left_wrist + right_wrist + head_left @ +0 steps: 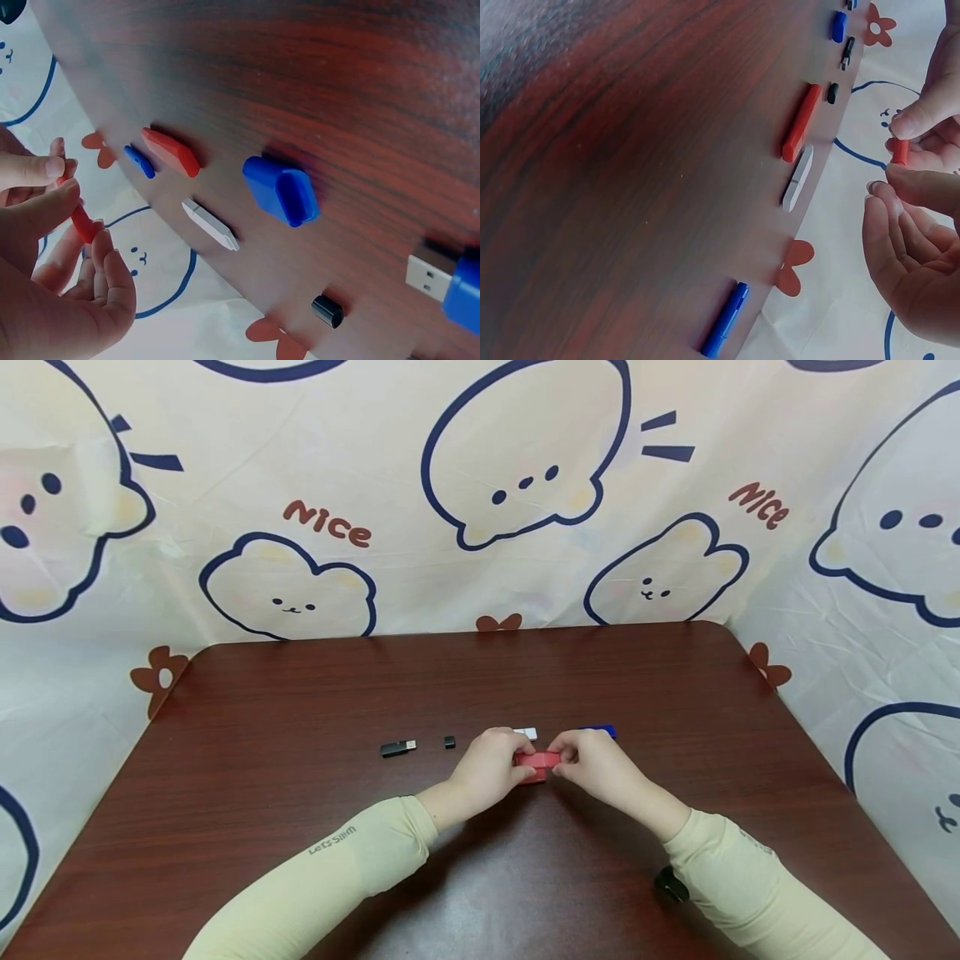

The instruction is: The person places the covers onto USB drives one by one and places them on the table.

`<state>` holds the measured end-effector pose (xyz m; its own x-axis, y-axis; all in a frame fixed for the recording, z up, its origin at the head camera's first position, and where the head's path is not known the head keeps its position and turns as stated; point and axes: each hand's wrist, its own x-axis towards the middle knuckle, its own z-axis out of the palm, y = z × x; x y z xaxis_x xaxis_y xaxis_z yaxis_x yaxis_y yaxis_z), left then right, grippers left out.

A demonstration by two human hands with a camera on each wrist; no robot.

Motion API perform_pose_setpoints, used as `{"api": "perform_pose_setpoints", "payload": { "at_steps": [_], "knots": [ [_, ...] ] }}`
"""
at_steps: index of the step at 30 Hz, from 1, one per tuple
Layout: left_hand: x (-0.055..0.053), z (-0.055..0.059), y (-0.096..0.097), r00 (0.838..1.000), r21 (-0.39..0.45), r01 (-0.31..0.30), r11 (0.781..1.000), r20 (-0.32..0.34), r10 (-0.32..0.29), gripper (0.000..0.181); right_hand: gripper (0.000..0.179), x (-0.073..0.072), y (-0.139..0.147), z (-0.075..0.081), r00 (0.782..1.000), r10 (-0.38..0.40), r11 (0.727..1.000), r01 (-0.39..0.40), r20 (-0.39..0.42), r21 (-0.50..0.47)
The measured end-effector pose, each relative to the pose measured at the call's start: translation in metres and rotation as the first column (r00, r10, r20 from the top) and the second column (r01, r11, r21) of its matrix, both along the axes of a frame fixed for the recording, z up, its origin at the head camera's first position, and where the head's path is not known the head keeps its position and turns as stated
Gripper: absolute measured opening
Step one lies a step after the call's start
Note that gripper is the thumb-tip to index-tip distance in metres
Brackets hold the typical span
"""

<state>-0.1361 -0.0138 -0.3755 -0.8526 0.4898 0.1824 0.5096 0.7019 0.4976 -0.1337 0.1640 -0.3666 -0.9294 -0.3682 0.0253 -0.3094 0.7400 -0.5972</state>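
Note:
Both hands pinch the ends of a small red stick [542, 760], raised over the table. A seam across it makes it look like a capped USB stick. My left hand [487, 768] grips its left end between thumb and fingers. My right hand [598, 763] pinches the right end; in the right wrist view this hand [922, 262] is lower in the picture. Below them lies another red stick [171, 152]. A white stick [799, 180] lies beyond it, partly behind my left hand in the head view. A blue stick [726, 321] lies behind my right hand.
Left of the hands lie a black USB stick [397, 748] and its small black cap [449, 742]. The left wrist view also has a blue cap [281, 191] and a blue USB stick [461, 292]. A patterned cloth [480, 568] hangs beyond the brown table [300, 693].

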Motion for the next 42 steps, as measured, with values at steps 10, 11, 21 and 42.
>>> {"api": "perform_pose_setpoints", "payload": {
  "at_steps": [10,11,21,42],
  "knots": [
    [0.0001,0.0003,0.0004,1.0,-0.002,-0.007,1.0,0.028,0.007,0.011,0.01,0.0002,-0.0005,0.0004,1.0,0.001,1.0,-0.001,-0.002,0.006],
    [0.0,0.0001,0.0005,1.0,0.0,-0.008,1.0,0.029,0.008,0.01,0.01,0.0003,-0.0006,0.0004,1.0,0.003,1.0,-0.003,-0.002,0.007],
    [0.002,0.0008,0.0018,1.0,-0.007,-0.006,1.0,0.028,0.006,0.009,0.01,0.001,-0.0013,0.0002,1.0,0.022,0.999,-0.022,-0.016,0.025],
    [0.0003,-0.003,0.0075,0.999,0.019,0.007,1.0,0.049,-0.008,0.011,0.009,-0.0003,0.0026,0.0019,0.999,0.033,0.996,-0.034,0.012,0.076]
  ]
}}
